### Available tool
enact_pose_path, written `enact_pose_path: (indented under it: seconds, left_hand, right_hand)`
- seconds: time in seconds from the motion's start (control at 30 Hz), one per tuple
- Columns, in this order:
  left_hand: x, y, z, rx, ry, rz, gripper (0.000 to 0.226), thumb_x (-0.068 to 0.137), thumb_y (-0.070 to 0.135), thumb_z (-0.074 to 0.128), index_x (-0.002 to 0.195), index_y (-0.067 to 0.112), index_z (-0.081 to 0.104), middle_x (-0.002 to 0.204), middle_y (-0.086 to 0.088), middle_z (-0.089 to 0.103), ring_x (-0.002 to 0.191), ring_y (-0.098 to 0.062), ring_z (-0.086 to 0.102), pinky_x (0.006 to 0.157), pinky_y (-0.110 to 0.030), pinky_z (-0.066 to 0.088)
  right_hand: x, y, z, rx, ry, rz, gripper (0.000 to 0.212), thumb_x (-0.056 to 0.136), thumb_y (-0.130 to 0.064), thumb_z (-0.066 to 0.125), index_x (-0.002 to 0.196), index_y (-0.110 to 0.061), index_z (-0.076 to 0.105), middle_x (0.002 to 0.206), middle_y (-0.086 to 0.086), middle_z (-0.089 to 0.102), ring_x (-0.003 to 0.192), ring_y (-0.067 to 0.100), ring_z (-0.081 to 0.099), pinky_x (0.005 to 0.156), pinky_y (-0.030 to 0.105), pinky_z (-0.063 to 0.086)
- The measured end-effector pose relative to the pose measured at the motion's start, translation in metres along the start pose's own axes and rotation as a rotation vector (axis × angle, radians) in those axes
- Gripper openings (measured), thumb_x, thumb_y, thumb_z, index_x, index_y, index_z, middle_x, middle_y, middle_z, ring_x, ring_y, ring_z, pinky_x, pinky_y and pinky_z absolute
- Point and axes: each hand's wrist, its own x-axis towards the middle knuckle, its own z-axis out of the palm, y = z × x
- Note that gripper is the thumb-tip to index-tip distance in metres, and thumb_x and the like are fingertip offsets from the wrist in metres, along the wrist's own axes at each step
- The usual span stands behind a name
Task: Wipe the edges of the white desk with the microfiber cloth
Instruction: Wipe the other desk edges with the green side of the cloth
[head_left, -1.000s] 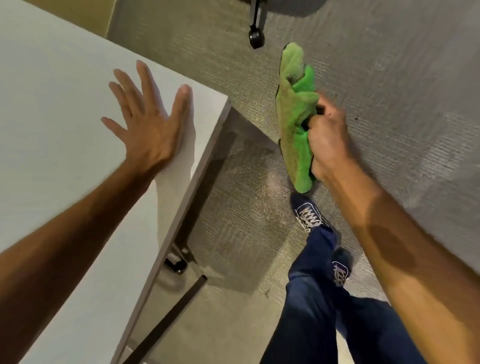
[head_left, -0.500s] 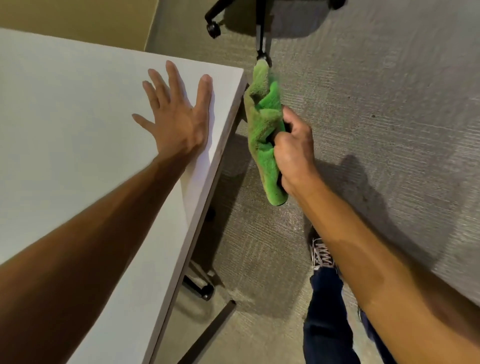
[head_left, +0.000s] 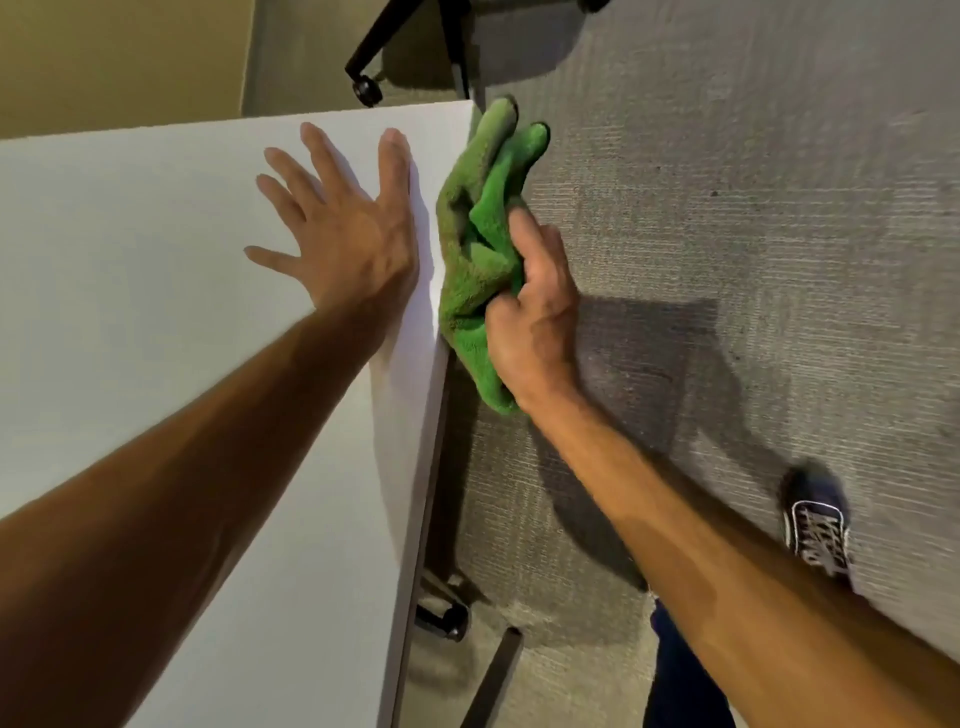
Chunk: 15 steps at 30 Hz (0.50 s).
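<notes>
My fluffy green microfiber cloth has swung in from over the grey carpet and now lies against the right edge of the flat white desk, near its far corner.
Soft, light and floppy, it should handle best bunched at the middle, as my right hand grips it, ends dangling; my left hand rests open, fingers spread, on the desk top beside it.

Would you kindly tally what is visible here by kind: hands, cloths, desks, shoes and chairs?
Hands: 2, left hand and right hand
Cloths: 1, green cloth
Desks: 1, white desk
Shoes: 1, shoe
Chairs: 1, chair base
Total: 6
</notes>
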Motion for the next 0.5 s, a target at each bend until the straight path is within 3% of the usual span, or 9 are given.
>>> enact_pose_path:
  seconds: [0.1,0.17,0.23,0.27,0.3,0.33,0.43,0.5]
  left_hand:
    - [0.003,-0.001,0.000,0.000,-0.012,-0.012,0.089,0.088,0.081,0.013,0.162,0.031,0.007,0.170,-0.005,0.000,0.157,-0.029,-0.003,0.118,-0.069,-0.005]
    - [0.003,-0.004,-0.002,0.051,0.003,0.003,0.090,0.087,0.082,0.010,0.162,0.031,0.009,0.170,-0.005,0.003,0.157,-0.030,0.002,0.119,-0.069,0.000]
    - [0.002,-0.008,-0.005,0.084,0.016,0.046,0.089,0.088,0.082,0.010,0.161,0.031,0.012,0.170,-0.005,0.008,0.156,-0.032,0.009,0.117,-0.070,0.004]
    - [0.002,-0.009,-0.006,0.087,0.024,0.063,0.087,0.090,0.081,0.012,0.161,0.031,0.014,0.170,-0.005,0.010,0.155,-0.032,0.011,0.116,-0.071,0.006]
    - [0.001,-0.010,-0.007,0.088,0.038,0.068,0.085,0.091,0.080,0.013,0.160,0.031,0.016,0.169,-0.005,0.013,0.155,-0.032,0.014,0.116,-0.071,0.007]
    - [0.001,-0.010,-0.007,0.088,0.052,0.065,0.084,0.092,0.079,0.014,0.160,0.031,0.018,0.169,-0.005,0.015,0.154,-0.033,0.016,0.116,-0.072,0.009]
    - [-0.002,-0.008,-0.008,0.083,0.064,0.065,0.083,0.092,0.078,0.014,0.160,0.030,0.020,0.168,-0.006,0.017,0.153,-0.033,0.018,0.116,-0.072,0.012]
    - [-0.003,-0.008,-0.008,0.066,0.061,0.072,0.082,0.093,0.078,0.013,0.160,0.030,0.019,0.168,-0.006,0.016,0.154,-0.032,0.016,0.115,-0.071,0.010]
  right_hand:
    - [-0.061,0.009,0.003,-0.005,-0.028,-0.043,0.068,0.066,0.015,0.042,0.129,-0.002,0.061,0.113,0.003,0.046,0.104,0.010,0.048,0.095,0.006,0.040]
    - [-0.103,0.018,0.001,0.001,-0.100,-0.042,0.071,0.064,0.012,0.042,0.129,-0.014,0.056,0.118,-0.002,0.043,0.107,-0.008,0.045,0.098,0.002,0.038]
    - [-0.132,0.027,0.000,0.023,-0.159,-0.009,0.049,0.084,0.000,0.052,0.125,-0.026,0.054,0.118,-0.006,0.045,0.114,-0.011,0.046,0.100,0.013,0.045]
    - [-0.141,0.028,0.002,0.038,-0.174,0.025,0.030,0.097,-0.021,0.057,0.126,-0.029,0.055,0.117,-0.007,0.047,0.115,-0.004,0.049,0.099,0.020,0.048]
    - [-0.145,0.023,0.003,0.062,-0.169,0.071,0.031,0.100,-0.043,0.058,0.129,-0.031,0.059,0.117,-0.006,0.048,0.115,0.003,0.053,0.098,0.024,0.050]
    - [-0.146,0.020,0.005,0.091,-0.143,0.103,0.042,0.097,-0.053,0.059,0.131,-0.028,0.062,0.116,-0.004,0.050,0.113,0.008,0.055,0.098,0.028,0.052]
    - [-0.131,0.008,0.012,0.173,-0.022,0.165,0.043,0.092,-0.042,0.067,0.124,-0.014,0.069,0.113,0.001,0.055,0.108,0.015,0.061,0.093,0.041,0.056]
    - [-0.106,0.001,0.015,0.212,0.038,0.171,0.043,0.091,-0.039,0.069,0.122,-0.010,0.069,0.114,0.004,0.056,0.108,0.020,0.063,0.093,0.041,0.056]
